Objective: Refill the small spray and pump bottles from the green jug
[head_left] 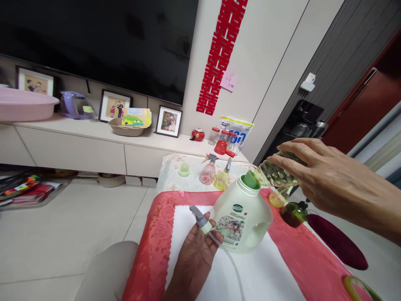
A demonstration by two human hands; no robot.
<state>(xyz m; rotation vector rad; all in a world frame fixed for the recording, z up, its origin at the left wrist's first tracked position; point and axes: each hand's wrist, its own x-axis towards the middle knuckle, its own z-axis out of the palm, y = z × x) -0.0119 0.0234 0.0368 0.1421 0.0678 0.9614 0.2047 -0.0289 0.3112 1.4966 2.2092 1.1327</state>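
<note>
My left hand [196, 255] is closed around a grey spray pump head [198, 216] with a pale collar. Its thin clear tube [234, 267] hangs down to the right. In my right hand [332, 179] is a clear ribbed bottle [275, 173], tipped nearly level with its neck at the mouth of a large pale green detergent jug [250, 209]. A green spout [250, 179] shows inside the jug's open neck. The jug stands upright on a white cloth. Whether liquid is flowing out of the bottle, I cannot tell.
Behind the jug stand a pink spray bottle [207, 173], a yellow spray bottle [222, 179] and a green cap [184, 169]. To the right are a dark green bottle [294, 214] and a roll of tape [360, 288]. A red cloth [153, 242] covers the table edges.
</note>
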